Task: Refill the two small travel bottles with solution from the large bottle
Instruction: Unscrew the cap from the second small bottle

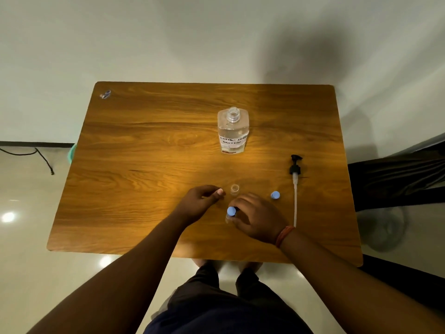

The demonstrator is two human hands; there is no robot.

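Two small clear travel bottles sit low-centre: the right hand [258, 219] pinches the blue-capped one [230, 213], the left hand [201, 201], loosely curled and empty, nears the uncapped one [234, 189], which a nudge could topple, well below the open large clear solution bottle [232, 130].

One head-worn wide-angle view looks steeply down and forward over the counter [144, 145], seemingly from standing height.
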